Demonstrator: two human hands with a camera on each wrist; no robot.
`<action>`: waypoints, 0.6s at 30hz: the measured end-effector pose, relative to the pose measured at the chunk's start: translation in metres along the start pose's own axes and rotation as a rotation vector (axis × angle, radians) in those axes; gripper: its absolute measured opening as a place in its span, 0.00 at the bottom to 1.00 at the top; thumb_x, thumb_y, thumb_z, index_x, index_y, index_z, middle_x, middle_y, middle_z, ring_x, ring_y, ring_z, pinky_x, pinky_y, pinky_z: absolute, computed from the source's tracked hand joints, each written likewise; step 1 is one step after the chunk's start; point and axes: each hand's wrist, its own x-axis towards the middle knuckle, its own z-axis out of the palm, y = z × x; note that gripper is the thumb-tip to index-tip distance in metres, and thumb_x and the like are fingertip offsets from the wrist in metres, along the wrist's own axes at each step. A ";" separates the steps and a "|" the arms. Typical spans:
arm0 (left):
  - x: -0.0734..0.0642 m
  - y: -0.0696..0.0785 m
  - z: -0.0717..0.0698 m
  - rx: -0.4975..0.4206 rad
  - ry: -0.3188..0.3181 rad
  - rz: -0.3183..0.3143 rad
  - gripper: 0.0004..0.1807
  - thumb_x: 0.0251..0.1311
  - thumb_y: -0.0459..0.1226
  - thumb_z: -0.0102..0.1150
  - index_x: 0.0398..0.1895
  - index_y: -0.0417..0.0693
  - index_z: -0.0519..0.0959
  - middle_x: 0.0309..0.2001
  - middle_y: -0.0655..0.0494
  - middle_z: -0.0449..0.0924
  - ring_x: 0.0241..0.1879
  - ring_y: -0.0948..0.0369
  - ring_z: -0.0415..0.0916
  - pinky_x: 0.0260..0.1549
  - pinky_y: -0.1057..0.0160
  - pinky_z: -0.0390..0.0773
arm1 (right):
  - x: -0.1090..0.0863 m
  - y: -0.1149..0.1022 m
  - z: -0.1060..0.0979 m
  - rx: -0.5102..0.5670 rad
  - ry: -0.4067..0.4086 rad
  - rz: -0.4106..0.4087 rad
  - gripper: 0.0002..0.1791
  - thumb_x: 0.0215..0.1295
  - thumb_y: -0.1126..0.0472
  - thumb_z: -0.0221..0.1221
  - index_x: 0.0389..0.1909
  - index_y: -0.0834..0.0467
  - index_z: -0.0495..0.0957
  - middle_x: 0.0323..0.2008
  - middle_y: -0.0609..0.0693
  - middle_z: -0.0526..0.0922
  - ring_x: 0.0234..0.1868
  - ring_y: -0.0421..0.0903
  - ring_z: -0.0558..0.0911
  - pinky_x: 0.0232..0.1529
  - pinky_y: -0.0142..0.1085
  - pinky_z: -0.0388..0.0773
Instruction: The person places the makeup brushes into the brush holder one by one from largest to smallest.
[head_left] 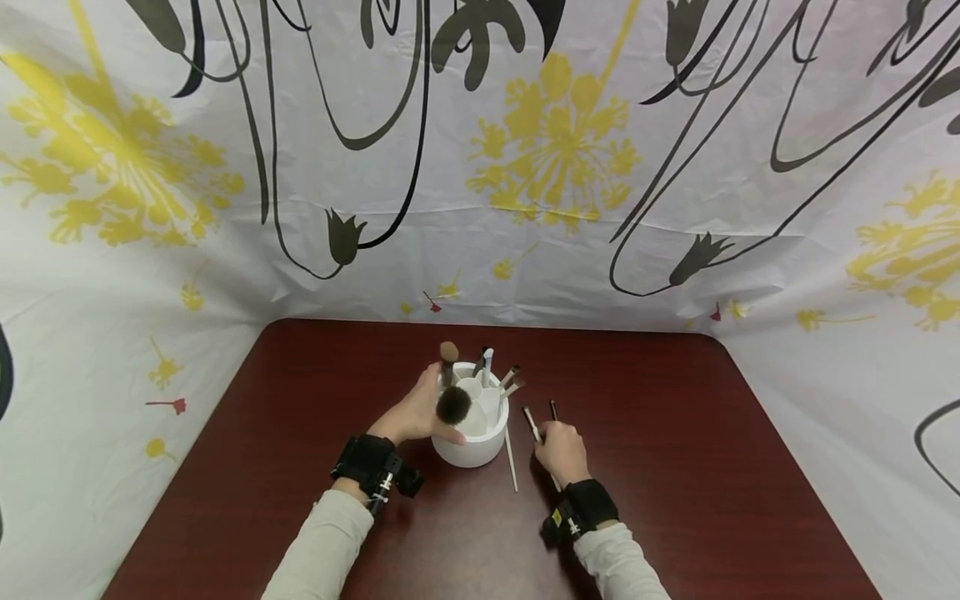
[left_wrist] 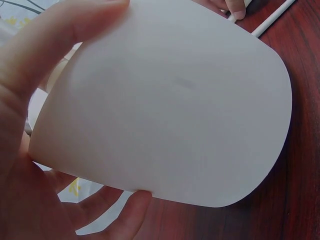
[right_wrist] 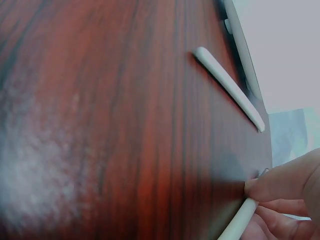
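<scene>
My left hand [head_left: 417, 410] grips the side of a white round brush holder [head_left: 468, 452], its fingers and thumb spread around the wall. In the left wrist view the plain holder wall [left_wrist: 175, 110] fills most of the picture. Several makeup brushes stand in its compartments, among them a fluffy dark-headed brush [head_left: 453, 406] and a tan-headed one [head_left: 449, 352]. To the right, my right hand [head_left: 562, 452] pinches a white-handled makeup brush [right_wrist: 240, 220] low over the table. Beyond that hand, a dark brush tip [head_left: 553, 408] shows; the rest of this brush is hidden.
Between the holder and my right hand lies another white handle [head_left: 512, 462] on the dark red wooden table [head_left: 675, 467]. A white cloth [head_left: 450, 208] with yellow and grey flower prints hangs behind the table and along its sides.
</scene>
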 end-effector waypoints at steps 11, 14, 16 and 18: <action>0.000 0.001 0.000 0.016 0.001 -0.010 0.67 0.20 0.45 0.80 0.66 0.38 0.46 0.60 0.41 0.56 0.60 0.50 0.56 0.57 0.51 0.60 | -0.001 -0.001 0.001 0.033 0.037 -0.008 0.07 0.42 0.66 0.62 0.26 0.60 0.81 0.23 0.51 0.80 0.22 0.47 0.77 0.22 0.40 0.73; 0.000 0.002 0.000 0.002 0.004 -0.006 0.67 0.20 0.44 0.80 0.65 0.37 0.47 0.59 0.40 0.56 0.60 0.49 0.57 0.57 0.50 0.60 | -0.002 0.000 0.000 0.037 0.052 -0.019 0.06 0.40 0.66 0.62 0.25 0.60 0.80 0.21 0.50 0.80 0.21 0.46 0.77 0.22 0.39 0.72; -0.001 0.003 0.000 -0.010 0.008 -0.007 0.66 0.20 0.43 0.80 0.65 0.37 0.47 0.59 0.40 0.57 0.60 0.48 0.57 0.57 0.49 0.60 | -0.003 0.000 0.000 0.046 0.054 -0.020 0.06 0.40 0.67 0.61 0.25 0.59 0.80 0.21 0.50 0.79 0.20 0.45 0.76 0.21 0.38 0.71; -0.001 0.003 0.000 -0.009 0.006 -0.018 0.67 0.20 0.43 0.80 0.65 0.38 0.47 0.59 0.40 0.56 0.60 0.49 0.57 0.57 0.50 0.60 | -0.004 0.000 0.000 0.054 0.051 -0.016 0.07 0.40 0.67 0.61 0.25 0.59 0.80 0.20 0.49 0.78 0.19 0.43 0.74 0.20 0.37 0.70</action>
